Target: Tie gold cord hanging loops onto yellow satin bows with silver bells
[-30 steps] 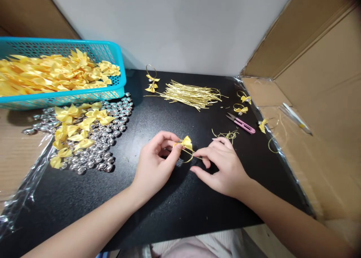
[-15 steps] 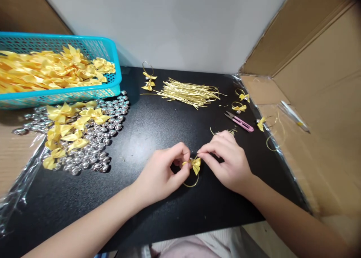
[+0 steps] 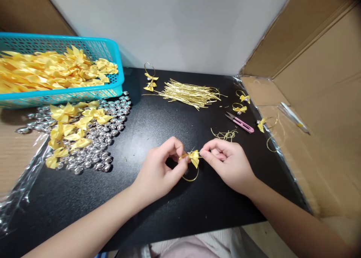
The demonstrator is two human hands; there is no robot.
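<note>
A small yellow ribbon bow point(image 3: 194, 157) with a gold cord loop point(image 3: 190, 178) hanging below it is held between both hands over the black table point(image 3: 158, 126). My left hand point(image 3: 158, 171) pinches the cord at the bow's left side with thumb and forefinger. From the right, my right hand point(image 3: 229, 164) pinches the bow's other side, fingers curled in. Both hands hover just above the tabletop near its front middle.
A teal basket point(image 3: 84, 94) full of yellow bows stands at the back left. Loose bows point(image 3: 73, 128) lie on a heap of silver bells point(image 3: 98, 152). Gold cords point(image 3: 191, 93) lie at the back, pink snips point(image 3: 241, 123) and finished bows point(image 3: 239, 108) to the right, cardboard walls point(image 3: 318, 81) beyond.
Both hands with the bow dropped towards me and then lifted slightly. The right hand's pinch has shifted onto the bow's right edge, and the cord loop now hangs below.
</note>
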